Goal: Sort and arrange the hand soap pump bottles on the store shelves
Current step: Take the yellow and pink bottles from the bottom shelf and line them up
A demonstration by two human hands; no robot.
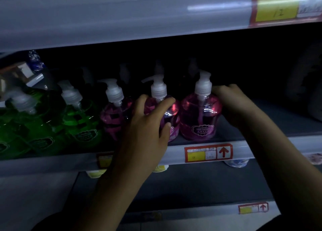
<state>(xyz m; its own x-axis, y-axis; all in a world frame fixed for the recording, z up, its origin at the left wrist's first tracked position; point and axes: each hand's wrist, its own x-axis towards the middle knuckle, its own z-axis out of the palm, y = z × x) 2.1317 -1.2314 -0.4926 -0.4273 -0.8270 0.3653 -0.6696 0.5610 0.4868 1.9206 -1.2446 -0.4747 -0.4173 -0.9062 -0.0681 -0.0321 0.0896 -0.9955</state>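
Three pink pump bottles stand in a row on the dim middle shelf (261, 141). My left hand (148, 124) wraps the front of the middle pink bottle (171, 108), thumb on its left shoulder and fingers across it. My right hand (231, 101) is cupped against the right side of the rightmost pink bottle (200, 115), fingers reaching behind its neck. The left pink bottle (113, 115) stands untouched. Green pump bottles (81, 122) fill the shelf's left part, blurred. More pump heads show faintly in the dark behind the front row.
The shelf to the right of the pink bottles is bare and dark. A price tag (208, 153) with a red arrow sits on the shelf's front rail. The upper shelf edge (122, 21) hangs close overhead. Small tubs (236, 162) sit on the shelf below.
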